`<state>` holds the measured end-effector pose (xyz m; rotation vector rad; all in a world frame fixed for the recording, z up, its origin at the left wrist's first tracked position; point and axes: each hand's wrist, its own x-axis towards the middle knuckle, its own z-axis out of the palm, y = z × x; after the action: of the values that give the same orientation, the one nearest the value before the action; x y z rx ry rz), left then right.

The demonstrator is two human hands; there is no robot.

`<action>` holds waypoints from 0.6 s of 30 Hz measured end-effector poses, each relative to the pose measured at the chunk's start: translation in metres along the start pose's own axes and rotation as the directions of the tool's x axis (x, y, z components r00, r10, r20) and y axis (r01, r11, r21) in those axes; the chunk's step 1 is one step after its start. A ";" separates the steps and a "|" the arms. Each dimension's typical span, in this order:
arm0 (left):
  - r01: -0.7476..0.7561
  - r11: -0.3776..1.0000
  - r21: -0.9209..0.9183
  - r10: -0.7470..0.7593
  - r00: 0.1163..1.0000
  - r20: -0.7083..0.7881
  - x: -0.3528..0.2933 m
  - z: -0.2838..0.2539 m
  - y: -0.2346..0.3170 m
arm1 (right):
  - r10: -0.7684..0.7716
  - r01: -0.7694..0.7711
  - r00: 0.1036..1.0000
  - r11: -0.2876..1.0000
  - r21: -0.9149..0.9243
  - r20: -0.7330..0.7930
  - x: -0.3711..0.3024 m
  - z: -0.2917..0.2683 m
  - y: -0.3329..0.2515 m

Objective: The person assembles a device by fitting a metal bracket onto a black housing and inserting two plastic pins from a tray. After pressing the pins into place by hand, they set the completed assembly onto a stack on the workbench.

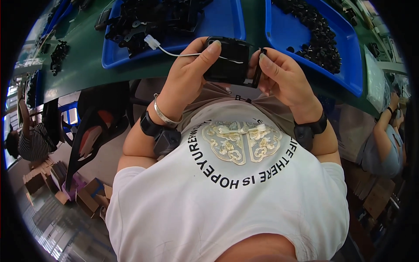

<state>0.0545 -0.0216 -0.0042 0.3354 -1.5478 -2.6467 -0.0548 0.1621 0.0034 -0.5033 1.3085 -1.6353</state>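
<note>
My left hand point(195, 65) grips a black plastic housing point(231, 54), its thumb lying along the near face. A thin white cable runs across the housing and ends at a white plug connector point(152, 42) sticking out to the left. At the housing's right edge, my right hand point(279, 74) pinches a narrow black strip-shaped part point(258, 69) between thumb and fingers. The strip stands upright beside the housing; whether the two touch I cannot tell. Both hands are held over the near edge of the green table.
Left of centre, a blue tray point(109, 56) holds many black plastic parts point(139, 26). Another blue tray point(349, 81) at the right holds small black pieces point(321, 48). A black chair point(94, 126) and cardboard boxes point(94, 194) stand at left. Other people point(386, 144) sit at both sides.
</note>
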 end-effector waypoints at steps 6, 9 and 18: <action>-0.011 0.997 0.082 0.013 1.000 -0.027 -0.001 0.000 -0.004 | 0.003 -0.003 1.000 1.000 -0.016 -0.016 -0.001 -0.003 0.007; -0.011 0.994 0.112 0.011 1.000 0.000 0.001 -0.002 -0.004 | -0.020 0.020 0.999 1.000 -0.017 -0.046 0.001 0.000 0.008; -0.137 0.985 -0.106 0.133 0.990 -0.045 0.002 -0.005 -0.010 | -0.118 0.121 0.986 0.992 0.026 -0.115 0.007 0.006 0.010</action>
<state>0.0543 -0.0208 -0.0158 0.2630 -1.3575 -2.5909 -0.0491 0.1535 -0.0056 -0.4827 1.3535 -1.8046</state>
